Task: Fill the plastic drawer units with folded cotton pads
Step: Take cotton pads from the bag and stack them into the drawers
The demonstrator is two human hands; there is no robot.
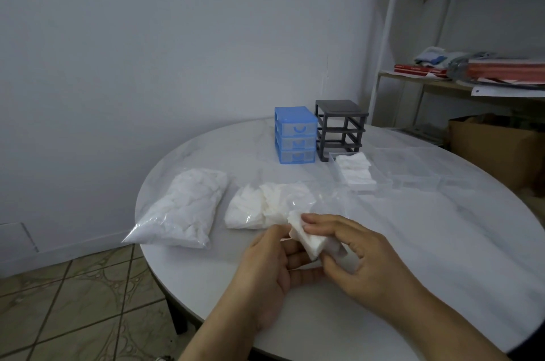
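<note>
Round white table point(413, 242) by a plain wall: both hands pinch one cotton pad point(308, 241) mid-fold, left hand point(274, 266) beneath, right hand point(359, 254) above. Align edges squarely before creasing. Beyond lie the open pad bag point(265, 207), part-filled clear drawer point(358, 172), and empty grey frame point(339, 127).

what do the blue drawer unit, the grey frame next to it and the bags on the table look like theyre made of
Blue drawer unit: moulded plastic, opaque blue frame with translucent drawer fronts.
Grey frame: matte dark grey plastic by its look, with its slots empty.
Bags: thin clear plastic film, glossy and wrinkled, white pads showing through.
Clear drawer holding pads: transparent hard plastic, its edges barely visible.
</note>
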